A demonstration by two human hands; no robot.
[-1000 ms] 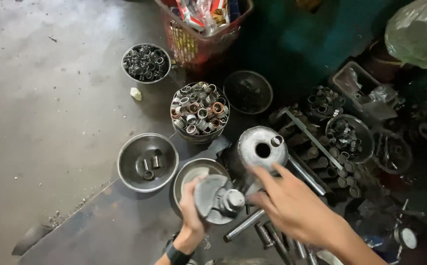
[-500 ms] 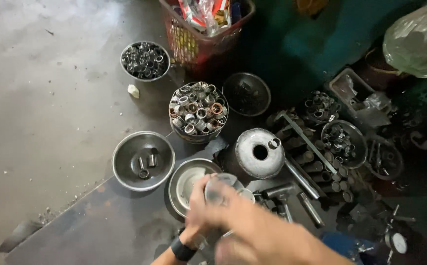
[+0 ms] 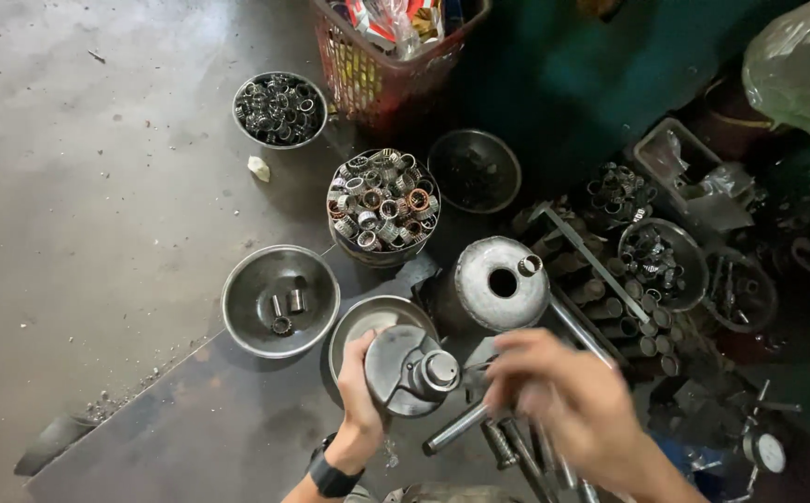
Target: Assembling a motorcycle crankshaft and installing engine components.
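The left hand (image 3: 360,387) had its fingers gripping a round metal part (image 3: 411,370), held just above a steel bowl (image 3: 360,321). The right hand (image 3: 563,396), blurred at three o'clock of the part, hovered over loose metal rods (image 3: 456,428); whether its fingers were closed could not be told. At twelve o'clock stood a tub of bearings (image 3: 383,205).

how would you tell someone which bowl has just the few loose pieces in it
Start at the red basket at the top and go down past the tin of bearing rings. Left of the left hand sits a wide steel bowl. Unlike the heaped containers, it holds only three small metal pieces.
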